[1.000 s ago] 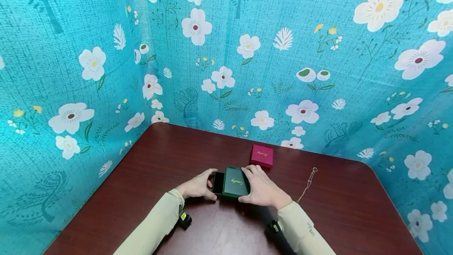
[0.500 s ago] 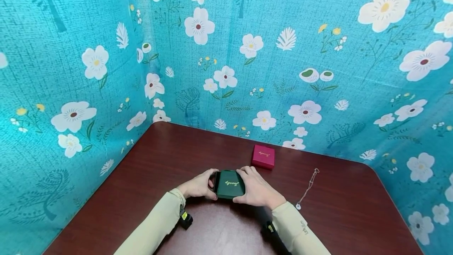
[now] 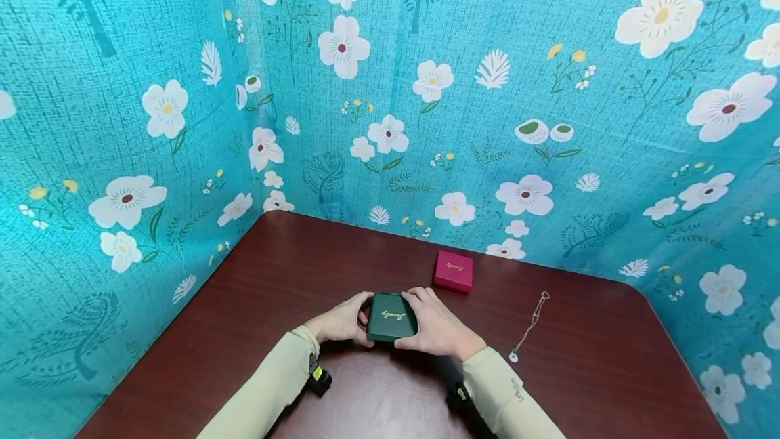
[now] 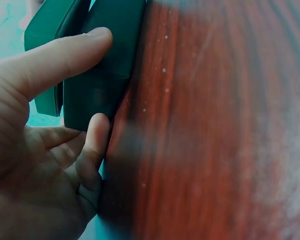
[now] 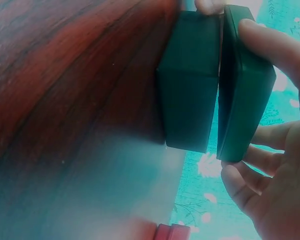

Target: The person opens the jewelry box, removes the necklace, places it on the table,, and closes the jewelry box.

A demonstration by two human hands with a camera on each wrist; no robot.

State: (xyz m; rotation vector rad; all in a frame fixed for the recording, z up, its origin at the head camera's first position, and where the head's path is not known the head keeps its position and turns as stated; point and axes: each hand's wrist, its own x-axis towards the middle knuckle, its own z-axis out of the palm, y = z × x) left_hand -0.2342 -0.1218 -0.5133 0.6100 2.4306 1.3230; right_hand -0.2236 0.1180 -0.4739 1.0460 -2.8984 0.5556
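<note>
A green jewelry box sits on the table between both hands, its lid (image 3: 390, 317) printed with gold lettering. In the right wrist view the lid hangs just over the box base (image 5: 190, 100), tilted, with a narrow gap between them. My left hand (image 3: 341, 320) grips the base at its left end, thumb on the near side and fingers around the far side. My right hand (image 3: 441, 325) holds the lid between thumb and fingers at its right end. The box's inside is hidden in the head view.
Behind the right hand stands a crimson box (image 3: 453, 271) with gold lettering. A thin chain necklace (image 3: 535, 320) with a small round pendant lies on the table (image 3: 609, 358) to the right. Blue flowered cloth (image 3: 396, 87) hangs along the table's back and left edges.
The right hand has moved left with the lid, which now covers the dark opening of the base. The left hand stays in place on the base. The necklace's pendant has come into view.
</note>
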